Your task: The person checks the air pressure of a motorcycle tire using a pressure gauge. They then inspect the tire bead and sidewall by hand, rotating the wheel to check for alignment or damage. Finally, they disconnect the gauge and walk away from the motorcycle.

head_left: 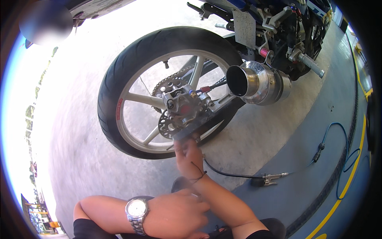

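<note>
My right hand, with a dark cord round the wrist, is closed on a long dark grey thing. It is smeared by motion, and its kind cannot be made out. It lies in front of the lower part of the brake caliper and the brake disc on a motorcycle's white-spoked wheel. Low in the view, my left hand, with a silver watch on the wrist, is beside my right forearm. Its fingers are loosely bent, the thumb apart, and some are hidden; I see nothing held in it.
A silver exhaust muffler juts out to the right of the wheel. Further right is a footpeg. An air blow gun with a black hose lies on the floor, near a blue hose and a yellow floor line.
</note>
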A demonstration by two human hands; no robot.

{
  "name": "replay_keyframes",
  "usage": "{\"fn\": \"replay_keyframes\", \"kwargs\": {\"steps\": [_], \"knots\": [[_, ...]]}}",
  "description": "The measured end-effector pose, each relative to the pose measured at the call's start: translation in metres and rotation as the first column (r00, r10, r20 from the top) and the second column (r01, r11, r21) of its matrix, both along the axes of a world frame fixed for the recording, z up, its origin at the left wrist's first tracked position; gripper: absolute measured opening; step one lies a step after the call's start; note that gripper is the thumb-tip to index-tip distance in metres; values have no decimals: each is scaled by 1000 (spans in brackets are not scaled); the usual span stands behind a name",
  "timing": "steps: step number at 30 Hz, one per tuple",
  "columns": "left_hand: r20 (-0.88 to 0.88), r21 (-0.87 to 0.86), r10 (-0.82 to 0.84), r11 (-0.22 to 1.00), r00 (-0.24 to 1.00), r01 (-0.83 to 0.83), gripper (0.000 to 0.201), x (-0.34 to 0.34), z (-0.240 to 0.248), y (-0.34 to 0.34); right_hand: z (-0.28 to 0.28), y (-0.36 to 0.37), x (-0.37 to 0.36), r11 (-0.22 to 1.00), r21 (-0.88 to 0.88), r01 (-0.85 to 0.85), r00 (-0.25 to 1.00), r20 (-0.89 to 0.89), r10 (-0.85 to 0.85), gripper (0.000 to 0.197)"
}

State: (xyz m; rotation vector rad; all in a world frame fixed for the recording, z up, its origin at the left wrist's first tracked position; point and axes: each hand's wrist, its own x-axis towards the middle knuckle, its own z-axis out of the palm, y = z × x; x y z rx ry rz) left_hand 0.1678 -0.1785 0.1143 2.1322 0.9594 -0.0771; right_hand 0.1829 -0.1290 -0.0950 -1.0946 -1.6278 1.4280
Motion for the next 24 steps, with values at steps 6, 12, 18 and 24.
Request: {"fn": "replay_keyframes", "kwargs": {"steps": [6,12,18,24], "knots": [[-5,44,57,997,998,-57,30,5,17,0,-1,5,6,981,-139,-135,990,13,139,43],[-11,36,49,998,999,-49,29,2,18,1,1,7,10,963,-190,-191,981,-1,194,43],[104,131,110,984,989,-123,32,-2,5,-4,2,6,9,990,-62,-129,983,120,136,37],[155,187,143,967,978,-171,40,-11,4,-6,1,4,7,995,21,-101,982,162,96,38]]}}
